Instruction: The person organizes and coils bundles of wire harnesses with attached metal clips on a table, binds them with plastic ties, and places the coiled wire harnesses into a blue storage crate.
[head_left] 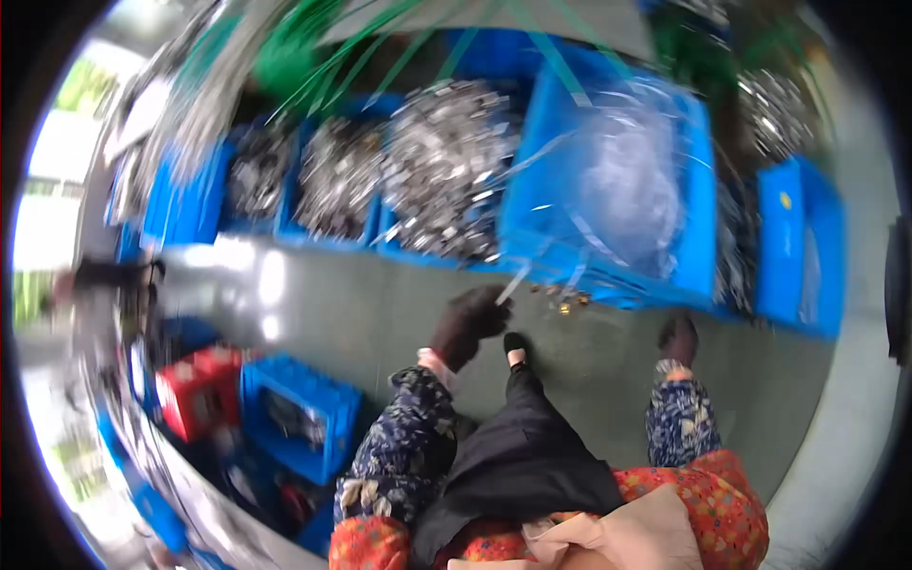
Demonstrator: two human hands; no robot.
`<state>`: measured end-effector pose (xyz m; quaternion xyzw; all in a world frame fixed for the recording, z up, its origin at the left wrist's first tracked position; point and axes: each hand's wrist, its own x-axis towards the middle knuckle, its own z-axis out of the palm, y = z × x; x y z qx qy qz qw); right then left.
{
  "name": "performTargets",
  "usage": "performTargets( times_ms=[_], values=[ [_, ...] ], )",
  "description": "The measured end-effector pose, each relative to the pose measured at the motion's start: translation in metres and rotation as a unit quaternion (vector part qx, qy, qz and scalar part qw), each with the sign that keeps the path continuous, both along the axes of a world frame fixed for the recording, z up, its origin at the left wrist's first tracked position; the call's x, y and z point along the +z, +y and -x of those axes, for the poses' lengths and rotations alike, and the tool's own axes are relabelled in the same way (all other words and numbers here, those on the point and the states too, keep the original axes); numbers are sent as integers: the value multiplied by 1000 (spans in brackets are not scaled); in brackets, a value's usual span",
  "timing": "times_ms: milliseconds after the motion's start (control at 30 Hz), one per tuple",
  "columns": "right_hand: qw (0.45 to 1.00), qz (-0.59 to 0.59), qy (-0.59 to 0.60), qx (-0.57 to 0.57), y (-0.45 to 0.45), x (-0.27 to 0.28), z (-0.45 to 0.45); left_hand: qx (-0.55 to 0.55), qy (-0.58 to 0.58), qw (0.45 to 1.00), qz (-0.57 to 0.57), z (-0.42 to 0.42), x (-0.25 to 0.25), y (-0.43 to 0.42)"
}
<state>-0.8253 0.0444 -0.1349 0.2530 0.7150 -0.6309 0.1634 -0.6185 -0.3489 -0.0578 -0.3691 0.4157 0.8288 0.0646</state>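
Note:
My left hand (pixel 472 325), in a dark glove, is out over the floor in front of the blue bins. Its fingers are curled, and a thin pale strip (pixel 514 284) sticks out from them. In front of it stands a large blue bin (pixel 537 204) holding a clear plastic bag or film (pixel 632 180). My right hand (pixel 678 339), also in a dark glove, is close to the near edge of that bin. Motion blur hides how its fingers are set, and I see nothing in it.
Blue bins with heaped shiny metal pieces (pixel 446 157) line the far side. Green straps (pixel 551 52) hang above. Another blue bin (pixel 779 242) stands at right. Small brass-coloured pieces (pixel 566 309) lie near the large bin. At lower left are a red container (pixel 199 391) and a blue crate (pixel 328 408).

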Motion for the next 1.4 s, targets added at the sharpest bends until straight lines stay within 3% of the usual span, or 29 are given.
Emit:
performTargets(
  times_ms=[33, 67, 100, 133, 167, 233, 267, 300, 333, 500, 533, 600, 667, 733, 800, 833, 867, 933, 967, 1000, 1033, 1067, 1133, 1167, 1200, 1267, 1300, 1333, 1400],
  values=[
    [996, -56, -2, 72, 14, -16, -7, -12, -10, 1000, -2, -15, 26, 10],
    [996, -7, -44, 76, 35, -56, -15, -16, -23, 1000, -3, -37, 41, 17],
    [984, -119, -86, 105, 54, -88, -29, 5, -74, 997, -17, -61, 41, 29],
    [949, -118, -220, 193, 27, -79, -40, 42, -131, 990, -33, -91, 17, 30],
    [896, -142, -260, 331, 22, -80, -48, 57, -160, 985, -7, -126, 22, 40],
    [734, -179, -247, 607, -17, -93, -75, 113, -209, 971, 35, -197, 23, 53],
    [646, -195, -215, 706, -39, -98, -81, 169, -218, 961, 27, -231, 24, 64],
    [557, -205, -171, 786, -71, -100, -91, 203, -236, 945, 102, -263, 24, 72],
    [481, -212, -119, 842, -101, -103, -98, 226, -252, 923, 181, -290, 23, 76],
    [119, -182, 267, 939, -266, -97, -157, 491, -215, 832, 146, -467, -1, 108],
    [110, -164, 311, 930, -308, -89, -173, 555, -220, 792, 130, -494, -23, 124],
    [513, -216, -45, 829, -376, -85, -223, 626, -215, 743, 98, -537, -38, 147],
    [616, -209, -131, 748, -431, -71, -293, 676, -224, 701, 44, -578, -12, 166],
    [586, -201, -103, 778, -456, -62, -371, 706, -230, 670, 16, -617, -12, 190],
    [485, -152, -220, 833, -488, -96, -442, 722, -244, 634, 132, -649, -38, 218],
    [468, -156, -157, 856, -481, -54, -510, 756, -250, 605, 31, -663, -3, 199],
    [433, -163, -165, 871, -470, -45, -556, 745, -275, 604, 69, -676, -16, 205],
    [284, -82, -143, 945, -460, -32, -611, 750, -303, 582, 81, -695, -14, 186],
    [272, -86, -143, 948, -454, -24, -632, 772, -278, 567, 74, -702, -2, 168],
    [217, -110, -103, 964, -447, -16, -653, 790, -253, 554, 68, -711, 8, 152],
    [163, -132, -63, 976, -445, -14, -673, 793, -255, 549, 63, -719, 11, 140],
    [159, -137, -68, 975, -449, -13, -690, 793, -269, 539, 92, -725, 15, 127],
    [81, -122, -12, 989, -475, -10, -718, 772, -303, 546, 117, -741, 17, 100],
    [82, -142, 25, 986, -492, -15, -731, 750, -317, 568, 120, -756, 19, 86],
    [93, -169, 60, 979, -512, -31, -748, 786, -270, 546, 108, -763, 25, 69],
    [67, -168, 14, 983, -569, -35, -788, 772, -346, 516, 135, -791, 13, 39],
    [50, -124, 25, 991, -592, -43, -793, 768, -388, 498, 113, -794, 33, 20],
    [27, -77, 42, 996, -620, -64, -802, 738, -427, 498, 157, -809, 25, 8],
    [57, -118, 87, 988, -672, -124, -829, 619, -522, 508, 295, -858, 9, -32]
  ],
)
